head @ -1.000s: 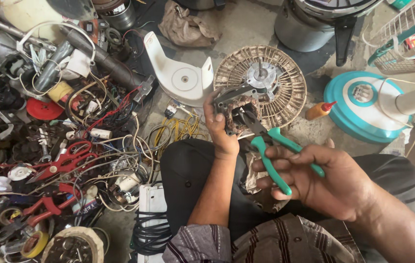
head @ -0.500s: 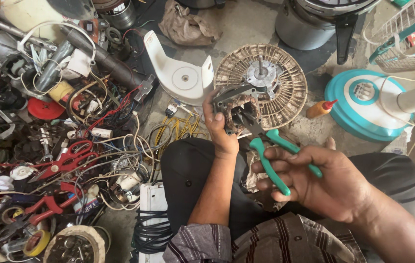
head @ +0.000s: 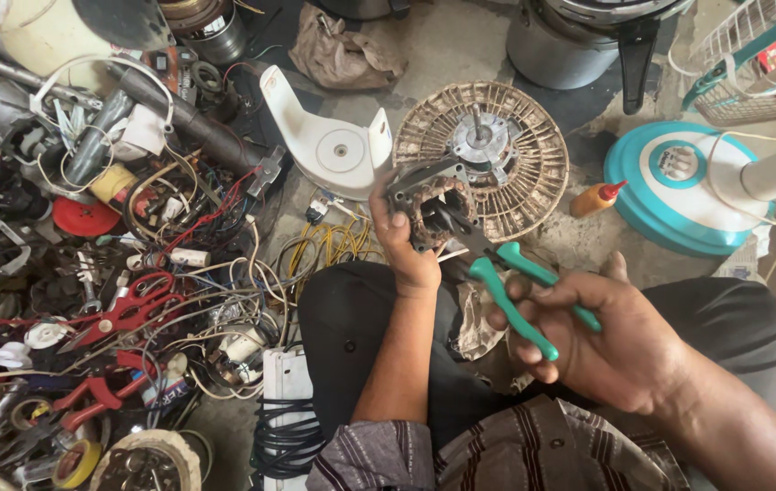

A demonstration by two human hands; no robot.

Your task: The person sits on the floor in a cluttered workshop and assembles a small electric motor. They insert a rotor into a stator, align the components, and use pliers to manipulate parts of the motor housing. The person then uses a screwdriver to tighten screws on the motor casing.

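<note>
Left hand (head: 406,245) grips the motor stator (head: 433,205) up over the lap, right hand (head: 606,336) wrapped round the green pliers (head: 506,273), long axis running up-left so the nose meets the stator, fan guard (head: 534,173) just behind.

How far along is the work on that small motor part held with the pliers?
Done: the round dusty fan motor housing lies apart on the floor. In hand: the left hand holds up a dark metal stator with copper windings; the right hand works green-handled pliers whose tips reach into it. Left: the stator is out of the housing, nothing reassembled.
</note>
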